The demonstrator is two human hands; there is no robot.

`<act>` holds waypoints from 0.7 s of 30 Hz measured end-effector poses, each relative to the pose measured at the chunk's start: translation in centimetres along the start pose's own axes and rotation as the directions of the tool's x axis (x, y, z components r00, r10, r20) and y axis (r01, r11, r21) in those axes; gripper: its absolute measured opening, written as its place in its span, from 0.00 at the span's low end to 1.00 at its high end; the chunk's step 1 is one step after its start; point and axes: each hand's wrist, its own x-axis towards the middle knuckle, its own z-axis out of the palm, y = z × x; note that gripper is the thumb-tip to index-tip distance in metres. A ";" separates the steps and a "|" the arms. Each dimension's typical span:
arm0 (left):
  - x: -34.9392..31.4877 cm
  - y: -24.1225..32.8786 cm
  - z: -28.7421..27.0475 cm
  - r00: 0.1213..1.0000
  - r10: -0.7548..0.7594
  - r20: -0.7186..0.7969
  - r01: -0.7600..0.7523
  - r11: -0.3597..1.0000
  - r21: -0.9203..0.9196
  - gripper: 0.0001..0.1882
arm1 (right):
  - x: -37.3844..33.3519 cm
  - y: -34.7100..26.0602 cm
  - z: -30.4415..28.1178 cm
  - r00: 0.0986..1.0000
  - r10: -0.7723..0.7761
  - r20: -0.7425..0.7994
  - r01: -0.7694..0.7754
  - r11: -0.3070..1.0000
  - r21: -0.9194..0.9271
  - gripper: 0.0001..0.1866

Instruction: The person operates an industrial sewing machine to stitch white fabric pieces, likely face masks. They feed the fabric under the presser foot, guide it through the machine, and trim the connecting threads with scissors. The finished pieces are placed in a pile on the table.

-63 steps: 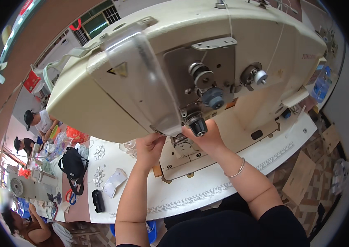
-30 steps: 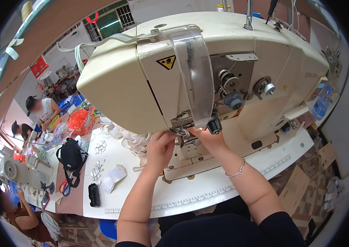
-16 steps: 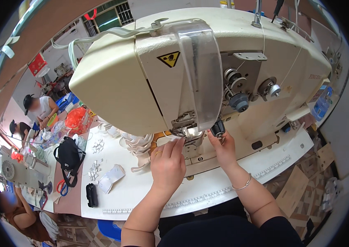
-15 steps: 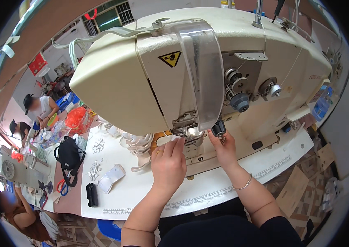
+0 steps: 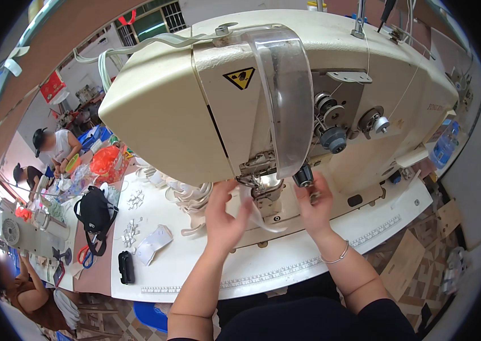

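A large cream sewing machine (image 5: 155, 119) stands in front of me. My left hand (image 5: 223, 219) is left of its needle area, thumb and fingers apart; the thumb is slightly blurred. A narrow white fabric strip (image 5: 269, 226) trails from the needle area past that thumb onto the machine bed (image 5: 286, 210). My right hand (image 5: 314, 209) is just right of a black, cone-shaped fitting (image 5: 303, 175) under the clear guard (image 5: 287, 108). Its fingers curl around something small and metallic that I cannot make out. Left of my left hand, pale fabric pieces (image 5: 186, 199) lie heaped.
On the white table (image 5: 195, 267) lie small white tags (image 5: 131, 233), a white card stack (image 5: 154, 245) and a black case (image 5: 127, 268). A printed ruler (image 5: 274, 274) runs along the front edge. Further left are a black bag (image 5: 95, 213), scissors (image 5: 85, 258) and people (image 5: 61, 148) working.
My left hand has drawn its thumb away from its fingers, and the white strip now shows on the machine bed. My right hand has shifted slightly right, off the black fitting.
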 end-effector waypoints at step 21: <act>0.3 -1.9 -0.6 0.727 -0.386 0.568 0.662 0.176 -0.728 0.08 | 0.0 -3.0 0.0 0.701 0.443 0.559 -0.406 0.892 -0.199 0.10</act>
